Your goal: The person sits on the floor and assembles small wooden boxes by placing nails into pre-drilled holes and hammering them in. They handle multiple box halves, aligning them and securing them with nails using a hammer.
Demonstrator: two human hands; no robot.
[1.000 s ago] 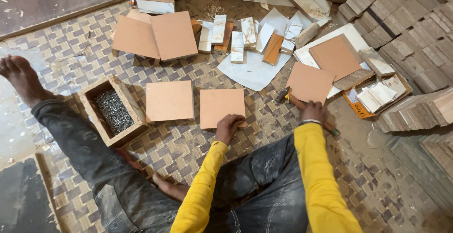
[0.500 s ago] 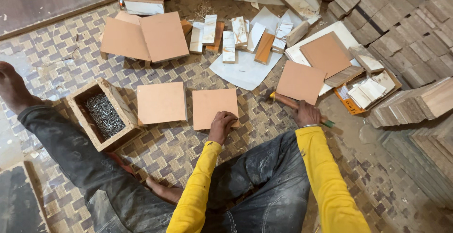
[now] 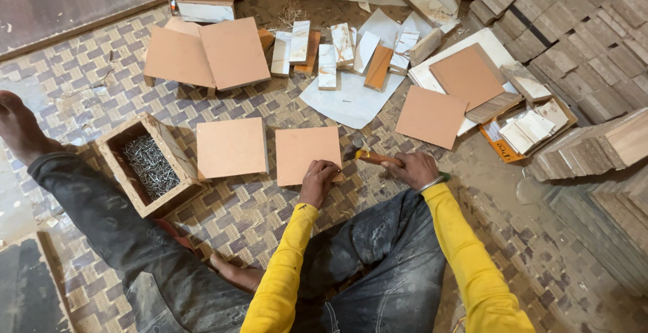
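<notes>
My left hand (image 3: 319,178) rests with curled fingers on the near right corner of a square brown board (image 3: 307,152) lying on the woven mat. A second square board (image 3: 231,146) lies just to its left. My right hand (image 3: 413,169) grips the orange handle of a hammer (image 3: 374,159), whose head (image 3: 351,152) sits beside the board's right edge. Both sleeves are yellow. I cannot tell whether the left fingers pinch a nail.
A wooden box of nails (image 3: 148,166) stands at the left by my outstretched leg. More brown boards (image 3: 206,53) and small wood strips (image 3: 337,53) lie beyond. Another board (image 3: 432,116) lies right of the hammer. Stacked wooden blocks (image 3: 580,43) fill the right side.
My right hand has come in from the board on the right with the hammer, bringing its head beside the board under my left hand. The left hand has stayed on that board.
</notes>
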